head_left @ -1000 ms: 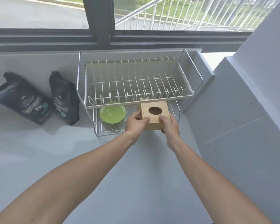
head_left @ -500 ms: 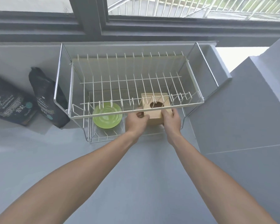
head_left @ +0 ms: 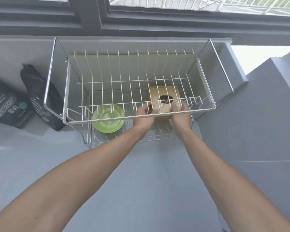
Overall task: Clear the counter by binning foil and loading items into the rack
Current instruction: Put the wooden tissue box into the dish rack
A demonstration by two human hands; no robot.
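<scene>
A two-tier wire dish rack (head_left: 67,91) stands on the grey counter against the wall under the window. On its lower tier sits a wooden box (head_left: 164,94) with a round hole in its top. My left hand (head_left: 143,117) holds the box's near left side and my right hand (head_left: 181,114) holds its near right side, both reaching in under the upper tier's front rail. A green plate (head_left: 108,118) lies flat on the lower tier to the left of the box. The upper tier is bare wire.
Two black pouches (head_left: 40,97) lean against the wall to the left of the rack, the other pouch (head_left: 5,104) at the frame's edge. A grey tiled wall (head_left: 258,114) rises close on the right. Bare counter (head_left: 141,181) lies in front of the rack.
Both hands have pushed the wooden box further back into the rack's lower tier, under the upper basket. The camera has tilted down and moved closer.
</scene>
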